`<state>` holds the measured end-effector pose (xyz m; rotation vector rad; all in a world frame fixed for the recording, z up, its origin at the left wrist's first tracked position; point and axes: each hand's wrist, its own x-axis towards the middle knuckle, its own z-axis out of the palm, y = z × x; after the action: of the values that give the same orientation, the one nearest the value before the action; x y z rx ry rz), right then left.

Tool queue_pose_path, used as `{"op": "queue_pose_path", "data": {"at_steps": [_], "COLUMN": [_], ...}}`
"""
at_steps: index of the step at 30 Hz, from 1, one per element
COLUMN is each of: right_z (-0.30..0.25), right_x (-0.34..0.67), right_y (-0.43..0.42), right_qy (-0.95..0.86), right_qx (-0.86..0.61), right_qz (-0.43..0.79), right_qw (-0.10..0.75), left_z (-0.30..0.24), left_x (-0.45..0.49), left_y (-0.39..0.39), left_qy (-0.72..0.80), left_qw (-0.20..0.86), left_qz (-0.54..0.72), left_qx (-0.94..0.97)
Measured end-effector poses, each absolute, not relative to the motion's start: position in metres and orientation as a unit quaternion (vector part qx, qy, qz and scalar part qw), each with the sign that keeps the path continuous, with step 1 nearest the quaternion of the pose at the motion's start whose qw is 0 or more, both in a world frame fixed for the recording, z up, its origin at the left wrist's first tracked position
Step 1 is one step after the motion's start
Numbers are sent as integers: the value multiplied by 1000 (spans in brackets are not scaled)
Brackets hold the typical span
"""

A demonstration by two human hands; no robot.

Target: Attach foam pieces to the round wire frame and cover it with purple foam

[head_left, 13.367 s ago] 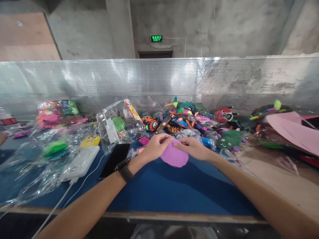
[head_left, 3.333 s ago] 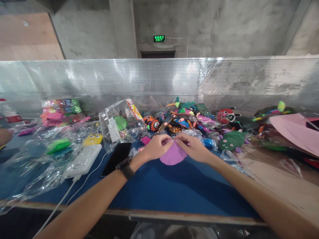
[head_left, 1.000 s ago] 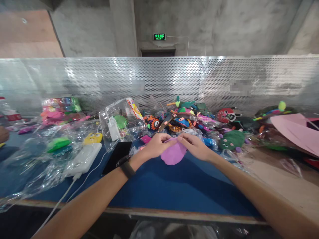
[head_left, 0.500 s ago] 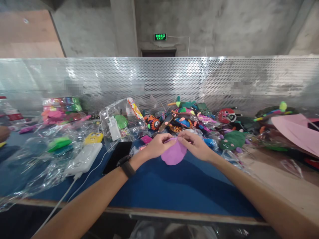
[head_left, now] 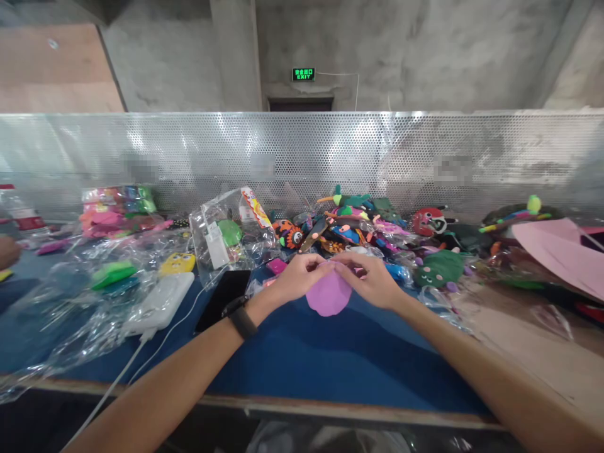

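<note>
A thin, flat, roughly round sheet of purple modelling clay (head_left: 329, 296) hangs between my two hands above the blue table top. My left hand (head_left: 302, 275) pinches its upper left edge between thumb and fingers. On the other side, my right hand (head_left: 370, 277) grips the upper right edge the same way, its thumb nearly meeting the left one. The hands cover the sheet's top edge. Just left of my left forearm lies a black phone (head_left: 223, 299), and a small magenta packet (head_left: 276, 266) is behind that wrist.
Colourful clay figures (head_left: 349, 226) are heaped along the perforated metal screen (head_left: 302, 151). A white power bank (head_left: 163, 302) with a cable lies left amid clear plastic wrapping (head_left: 89, 327). Pink sheets (head_left: 561, 251) stick out at right. Another person's hand (head_left: 8, 251) shows at the left edge.
Both hands stay at nearly the same spot, still pinching the purple clay sheet. My right fingers have shifted slightly along its top edge, closer to the left hand.
</note>
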<state>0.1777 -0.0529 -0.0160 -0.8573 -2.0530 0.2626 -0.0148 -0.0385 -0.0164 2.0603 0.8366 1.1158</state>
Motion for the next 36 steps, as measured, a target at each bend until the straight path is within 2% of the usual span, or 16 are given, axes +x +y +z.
{"op": "queue_pose_path", "data": {"at_steps": [7, 16, 21, 27, 36], "right_z": [-15, -12, -14, -14, -11], "right_x": [177, 182, 186, 188, 187], "right_y": [-53, -50, -45, -45, -50], "right_qy": [-842, -846, -848, -852, -830], "right_qx": [-346, -344, -330, -318, -340], "right_qz": [87, 140, 184, 219, 210], "right_qw": [405, 382, 372, 353, 389], "left_z": [-17, -16, -14, -16, -18], "left_x": [-16, -16, -16, -16, -15], "left_y": [-39, -41, -40, -39, -38], "left_qy": [332, 290, 273, 292, 320], "left_qw": [300, 327, 276, 286, 273], "left_qz": [406, 424, 405, 403, 400], "left_qx": [797, 793, 828, 819, 814]}}
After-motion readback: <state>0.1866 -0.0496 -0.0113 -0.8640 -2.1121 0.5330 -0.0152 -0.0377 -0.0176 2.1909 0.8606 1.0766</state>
